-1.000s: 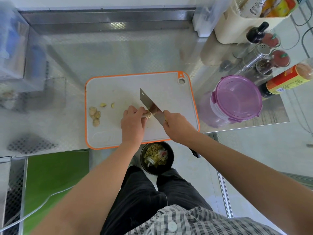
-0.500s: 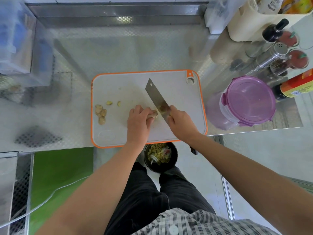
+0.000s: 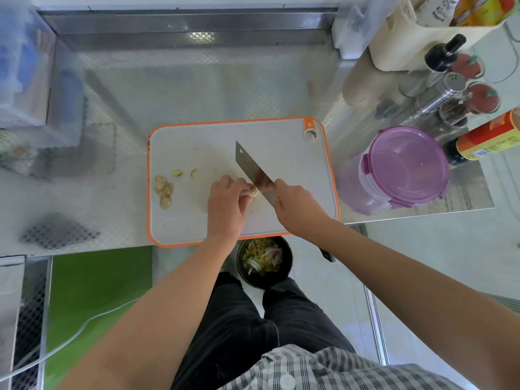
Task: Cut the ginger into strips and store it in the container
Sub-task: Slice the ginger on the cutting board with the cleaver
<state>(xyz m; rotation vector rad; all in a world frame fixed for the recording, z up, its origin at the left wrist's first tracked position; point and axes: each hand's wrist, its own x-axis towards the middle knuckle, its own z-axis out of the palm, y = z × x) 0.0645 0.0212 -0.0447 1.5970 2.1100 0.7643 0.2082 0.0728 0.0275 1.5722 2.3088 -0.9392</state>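
A white cutting board (image 3: 197, 220) with an orange rim lies on the steel counter. My left hand (image 3: 226, 206) grips a piece of ginger (image 3: 251, 192) near the board's middle, fingers curled over it. My right hand (image 3: 295, 209) holds a cleaver (image 3: 253, 171) by the handle; its blade rests against the ginger's right end. Several ginger chunks (image 3: 164, 190) and two small slices (image 3: 177, 173) lie at the board's left. A clear container with a purple lid (image 3: 405, 167), shut, stands right of the board.
A black bin (image 3: 264, 261) with scraps sits on the floor below the counter edge. Bottles, a shaker and jars (image 3: 455, 88) crowd the back right. A clear plastic box (image 3: 25, 80) stands at the left. A steel wall runs along the back.
The view shifted slightly. The cleaver stays against the ginger under my left hand, with only small movement of the blade.
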